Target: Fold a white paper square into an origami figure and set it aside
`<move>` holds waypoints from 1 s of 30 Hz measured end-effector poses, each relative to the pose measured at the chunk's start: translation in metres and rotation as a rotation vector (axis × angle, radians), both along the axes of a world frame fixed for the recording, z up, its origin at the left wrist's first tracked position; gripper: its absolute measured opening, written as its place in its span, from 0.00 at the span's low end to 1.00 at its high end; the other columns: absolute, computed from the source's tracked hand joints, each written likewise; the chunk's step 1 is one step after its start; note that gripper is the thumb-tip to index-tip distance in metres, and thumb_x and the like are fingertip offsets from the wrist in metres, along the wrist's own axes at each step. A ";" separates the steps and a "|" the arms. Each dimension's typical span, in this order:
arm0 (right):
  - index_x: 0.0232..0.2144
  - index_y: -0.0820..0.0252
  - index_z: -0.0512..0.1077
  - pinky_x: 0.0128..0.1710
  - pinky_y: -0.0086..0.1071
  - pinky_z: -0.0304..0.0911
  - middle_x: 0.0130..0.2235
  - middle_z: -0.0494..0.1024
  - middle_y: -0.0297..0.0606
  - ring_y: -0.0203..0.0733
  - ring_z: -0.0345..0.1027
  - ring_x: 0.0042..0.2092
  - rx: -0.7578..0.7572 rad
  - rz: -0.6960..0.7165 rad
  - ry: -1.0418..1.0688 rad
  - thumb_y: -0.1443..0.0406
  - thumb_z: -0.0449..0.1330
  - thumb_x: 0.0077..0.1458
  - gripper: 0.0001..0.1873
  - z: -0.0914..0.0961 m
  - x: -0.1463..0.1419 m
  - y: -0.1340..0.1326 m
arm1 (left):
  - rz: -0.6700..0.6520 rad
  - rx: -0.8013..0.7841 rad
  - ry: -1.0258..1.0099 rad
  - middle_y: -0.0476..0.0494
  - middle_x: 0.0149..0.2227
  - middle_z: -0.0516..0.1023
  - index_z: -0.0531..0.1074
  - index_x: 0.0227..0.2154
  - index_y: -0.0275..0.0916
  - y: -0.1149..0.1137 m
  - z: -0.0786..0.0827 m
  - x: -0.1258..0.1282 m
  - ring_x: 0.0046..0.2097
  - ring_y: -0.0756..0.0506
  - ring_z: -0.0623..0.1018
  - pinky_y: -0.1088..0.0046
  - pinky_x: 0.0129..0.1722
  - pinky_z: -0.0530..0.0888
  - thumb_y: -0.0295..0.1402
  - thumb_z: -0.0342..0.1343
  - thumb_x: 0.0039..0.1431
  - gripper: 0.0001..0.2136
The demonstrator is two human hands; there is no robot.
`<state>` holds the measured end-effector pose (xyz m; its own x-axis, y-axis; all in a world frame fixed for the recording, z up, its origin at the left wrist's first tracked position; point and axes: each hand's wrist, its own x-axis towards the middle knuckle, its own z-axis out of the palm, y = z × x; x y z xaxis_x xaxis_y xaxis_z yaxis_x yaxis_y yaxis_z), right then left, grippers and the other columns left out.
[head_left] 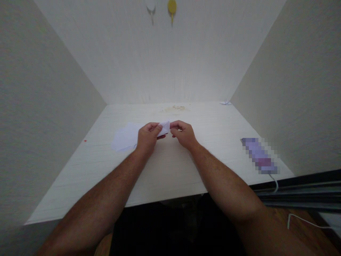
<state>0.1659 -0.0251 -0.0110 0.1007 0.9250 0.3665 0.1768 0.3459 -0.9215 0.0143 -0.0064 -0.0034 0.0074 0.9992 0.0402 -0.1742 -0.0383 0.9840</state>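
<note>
A small piece of folded white paper (164,128) is held above the white tabletop in front of me. My left hand (149,135) grips it from the left, thumb on top and fingers underneath. At the paper's right edge, my right hand (183,133) has its fingers curled, with the index fingertip and thumb closed in on that edge. Several loose sheets of white paper (125,137) lie overlapping on the table, just left of and partly behind my left hand.
A pixelated flat object (259,156) with a white cable (275,185) lies at the right. A small folded paper piece (225,102) sits in the back right corner. Walls close in the table (170,167) on three sides. Two hooks (172,7) hang on the back wall.
</note>
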 end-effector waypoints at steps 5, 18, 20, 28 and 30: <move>0.34 0.59 0.76 0.30 0.31 0.68 0.31 0.78 0.35 0.35 0.69 0.30 0.000 0.029 -0.017 0.64 0.63 0.46 0.10 -0.002 -0.001 0.000 | -0.031 -0.042 -0.098 0.43 0.32 0.79 0.75 0.31 0.35 0.002 -0.001 -0.001 0.34 0.46 0.80 0.67 0.34 0.80 0.36 0.66 0.47 0.11; 0.29 0.59 0.73 0.30 0.30 0.66 0.27 0.76 0.33 0.34 0.68 0.29 -0.027 0.000 0.021 0.61 0.66 0.46 0.09 0.004 -0.003 -0.003 | -0.131 0.019 0.001 0.43 0.31 0.81 0.76 0.37 0.34 -0.001 -0.003 -0.003 0.30 0.47 0.79 0.64 0.38 0.79 0.36 0.69 0.43 0.18; 0.29 0.59 0.73 0.30 0.30 0.66 0.27 0.75 0.32 0.34 0.68 0.28 -0.024 -0.001 0.014 0.61 0.66 0.46 0.10 0.003 -0.003 -0.003 | -0.136 0.019 0.011 0.44 0.29 0.80 0.76 0.34 0.34 0.000 -0.003 -0.003 0.29 0.48 0.79 0.66 0.37 0.78 0.37 0.69 0.43 0.16; 0.29 0.59 0.71 0.30 0.30 0.66 0.26 0.75 0.31 0.34 0.69 0.27 -0.033 0.006 0.014 0.61 0.66 0.46 0.10 0.002 -0.002 -0.002 | -0.189 0.022 0.047 0.46 0.24 0.78 0.75 0.25 0.35 -0.001 -0.002 -0.004 0.27 0.49 0.78 0.67 0.35 0.78 0.41 0.68 0.46 0.13; 0.28 0.59 0.70 0.30 0.30 0.66 0.26 0.75 0.31 0.33 0.69 0.27 -0.031 0.005 0.018 0.61 0.66 0.46 0.10 0.003 -0.002 -0.003 | -0.211 0.026 0.028 0.46 0.25 0.78 0.76 0.25 0.35 -0.001 -0.002 -0.004 0.28 0.49 0.78 0.68 0.35 0.77 0.41 0.67 0.46 0.13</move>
<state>0.1636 -0.0277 -0.0083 0.1019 0.9365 0.3355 0.1587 0.3177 -0.9348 0.0106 -0.0079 -0.0057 0.2174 0.9741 0.0627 -0.1533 -0.0293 0.9877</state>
